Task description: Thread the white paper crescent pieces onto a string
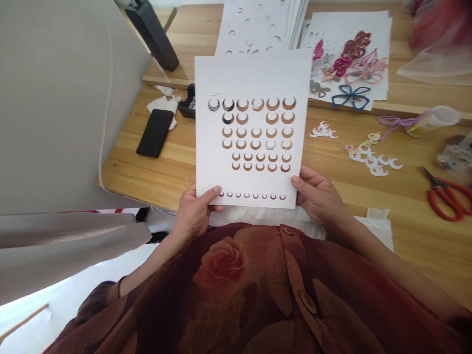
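Held up over the table in both hands is a white sheet of paper with rows of crescent-shaped cut-outs. Wood shows through most of the holes. My left hand pinches its lower left corner, thumb on top. At the lower right edge, my right hand grips the sheet the same way. Loose white paper crescents lie on the table to the right of the sheet, and a smaller pile of crescents sits nearer to it.
Red-handled pliers rest at the right. Farther back, fabric-like flowers lie on white paper, beside a stack of cut sheets. A black phone and a black tape dispenser are on the left. A clear cup lies near purple cord.
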`<act>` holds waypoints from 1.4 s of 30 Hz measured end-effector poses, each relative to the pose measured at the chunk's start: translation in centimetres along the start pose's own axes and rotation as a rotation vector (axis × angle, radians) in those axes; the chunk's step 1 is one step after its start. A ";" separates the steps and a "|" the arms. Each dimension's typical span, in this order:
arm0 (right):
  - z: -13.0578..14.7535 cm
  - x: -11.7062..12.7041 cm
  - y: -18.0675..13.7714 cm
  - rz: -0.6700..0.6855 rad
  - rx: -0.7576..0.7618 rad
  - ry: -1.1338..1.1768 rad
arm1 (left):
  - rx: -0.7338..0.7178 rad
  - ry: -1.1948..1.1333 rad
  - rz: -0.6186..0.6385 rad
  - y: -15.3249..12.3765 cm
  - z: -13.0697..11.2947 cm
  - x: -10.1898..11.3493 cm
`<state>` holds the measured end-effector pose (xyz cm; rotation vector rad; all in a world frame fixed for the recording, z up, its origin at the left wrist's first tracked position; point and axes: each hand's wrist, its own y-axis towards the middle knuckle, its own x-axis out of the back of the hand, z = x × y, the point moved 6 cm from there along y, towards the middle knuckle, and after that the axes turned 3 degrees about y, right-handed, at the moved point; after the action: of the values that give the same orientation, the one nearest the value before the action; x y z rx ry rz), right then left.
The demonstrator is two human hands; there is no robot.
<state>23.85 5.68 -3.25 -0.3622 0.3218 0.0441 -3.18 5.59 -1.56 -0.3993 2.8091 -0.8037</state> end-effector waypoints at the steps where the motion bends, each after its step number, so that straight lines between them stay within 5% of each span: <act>1: 0.0 0.1 0.0 -0.003 0.009 -0.020 | -0.007 0.012 0.005 0.0 -0.1 0.0; 17: 0.0 0.8 0.0 0.031 0.106 -0.095 | -0.074 0.031 0.001 -0.4 -0.9 -0.7; 37: -0.8 1.1 0.5 0.046 0.035 0.170 | -0.005 0.059 -0.031 -0.7 -0.5 -1.3; 40: -0.7 1.1 0.5 0.041 0.041 0.190 | -0.053 0.050 -0.018 -0.9 -2.0 -1.6; 42: -0.6 1.0 0.5 0.049 0.049 0.200 | -0.233 0.062 -0.100 -1.3 -4.6 -1.2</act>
<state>24.60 5.88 -4.27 -0.3103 0.5291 0.0482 -2.95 7.13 3.15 -0.5639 2.9717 -0.5145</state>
